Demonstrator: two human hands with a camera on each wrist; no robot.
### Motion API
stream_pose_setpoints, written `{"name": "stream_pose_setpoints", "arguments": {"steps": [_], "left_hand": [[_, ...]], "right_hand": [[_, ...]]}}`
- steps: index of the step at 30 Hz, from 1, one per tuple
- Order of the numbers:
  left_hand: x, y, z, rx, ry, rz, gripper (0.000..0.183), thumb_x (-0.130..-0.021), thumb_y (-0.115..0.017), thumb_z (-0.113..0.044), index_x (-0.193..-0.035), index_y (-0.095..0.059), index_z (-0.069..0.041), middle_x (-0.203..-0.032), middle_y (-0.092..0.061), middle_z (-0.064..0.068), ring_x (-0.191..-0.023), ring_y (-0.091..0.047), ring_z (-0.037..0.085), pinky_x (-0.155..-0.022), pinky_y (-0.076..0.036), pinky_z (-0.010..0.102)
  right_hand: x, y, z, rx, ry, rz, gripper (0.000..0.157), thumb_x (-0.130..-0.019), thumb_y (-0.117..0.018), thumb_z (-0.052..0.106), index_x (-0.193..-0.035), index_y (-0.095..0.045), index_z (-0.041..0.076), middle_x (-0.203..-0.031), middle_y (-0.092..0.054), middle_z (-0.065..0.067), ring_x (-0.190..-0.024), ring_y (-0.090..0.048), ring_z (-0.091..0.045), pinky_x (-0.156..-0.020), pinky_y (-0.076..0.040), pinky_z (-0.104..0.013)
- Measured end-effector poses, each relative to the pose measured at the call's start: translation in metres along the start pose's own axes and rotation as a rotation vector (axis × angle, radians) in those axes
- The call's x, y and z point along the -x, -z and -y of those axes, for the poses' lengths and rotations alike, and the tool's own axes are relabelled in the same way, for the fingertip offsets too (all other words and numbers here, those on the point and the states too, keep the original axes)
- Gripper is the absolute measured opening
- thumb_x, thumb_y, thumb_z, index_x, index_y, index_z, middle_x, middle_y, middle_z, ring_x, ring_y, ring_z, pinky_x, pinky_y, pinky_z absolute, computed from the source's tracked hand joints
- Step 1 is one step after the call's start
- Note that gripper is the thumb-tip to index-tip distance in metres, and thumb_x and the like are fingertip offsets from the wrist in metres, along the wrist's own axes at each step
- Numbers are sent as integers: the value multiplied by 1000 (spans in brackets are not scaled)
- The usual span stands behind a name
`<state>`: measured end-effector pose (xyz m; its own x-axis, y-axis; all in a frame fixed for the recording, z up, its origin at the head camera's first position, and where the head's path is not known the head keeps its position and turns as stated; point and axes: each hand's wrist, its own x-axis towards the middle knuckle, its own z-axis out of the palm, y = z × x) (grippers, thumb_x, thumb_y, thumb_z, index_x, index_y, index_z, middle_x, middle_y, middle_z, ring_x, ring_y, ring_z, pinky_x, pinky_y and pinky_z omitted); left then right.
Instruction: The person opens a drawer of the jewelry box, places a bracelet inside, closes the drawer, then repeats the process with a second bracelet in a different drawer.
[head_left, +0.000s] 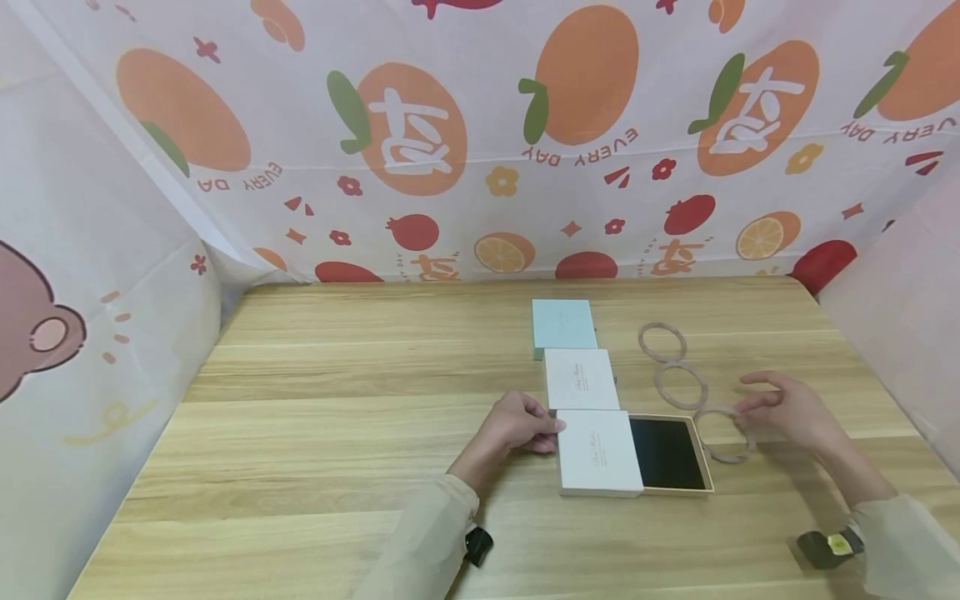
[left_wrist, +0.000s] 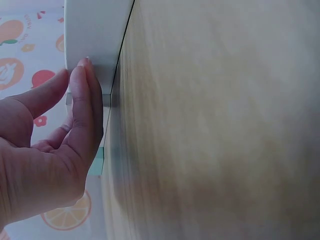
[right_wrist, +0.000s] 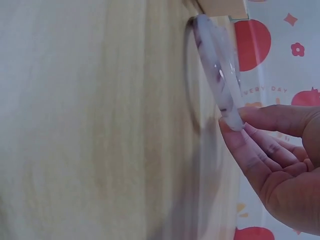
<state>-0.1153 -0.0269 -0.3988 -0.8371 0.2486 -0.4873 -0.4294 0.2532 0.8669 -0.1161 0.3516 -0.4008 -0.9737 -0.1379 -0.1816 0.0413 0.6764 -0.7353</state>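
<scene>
My right hand (head_left: 787,412) pinches the near edge of a pale, translucent bangle (right_wrist: 217,70) between thumb and fingers. In the right wrist view this bangle is tilted, with its shadow on the wood and faint dark marks along it. My left hand (head_left: 521,423) holds the left side of the nearest white box (head_left: 597,454), thumb at its top edge and fingers against its side. That box's black-lined drawer (head_left: 667,454) is pulled out to the right, with nothing in it. Two more bangles, a middle one (head_left: 681,385) and a far one (head_left: 662,342), lie flat behind.
A second white box (head_left: 581,379) stands just behind the first, and a light blue box (head_left: 562,325) behind that, in a stepped row. All rest on a wood-grain table (head_left: 337,417). A fruit-print cloth (head_left: 480,208) hangs along the back edge.
</scene>
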Motion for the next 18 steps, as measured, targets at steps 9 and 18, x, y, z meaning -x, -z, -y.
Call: {"name": "stream_pose_setpoints", "arguments": {"steps": [9,18], "left_hand": [[0,0,0,2,0,-3,10,-79,-69,0,-77,-61,6,-63,-61,11,-48,-58,11,-53,-55,25],[1,1,-1,4,-3,-3,10,-79,-69,1,-77,-60,6,-63,-60,11,-48,-58,11,-54,-56,25]], "right_hand": [[5,10,14,55,3,-45,55,-81,-68,10,-125,-41,-9,-90,-69,-11,-78,-60,0,-66,-45,-13],[9,23,30,21,-10,-28,66,-80,-72,20,-130,-38,-8,-91,-69,-6,-80,-62,-3,-67,-46,-15]]}}
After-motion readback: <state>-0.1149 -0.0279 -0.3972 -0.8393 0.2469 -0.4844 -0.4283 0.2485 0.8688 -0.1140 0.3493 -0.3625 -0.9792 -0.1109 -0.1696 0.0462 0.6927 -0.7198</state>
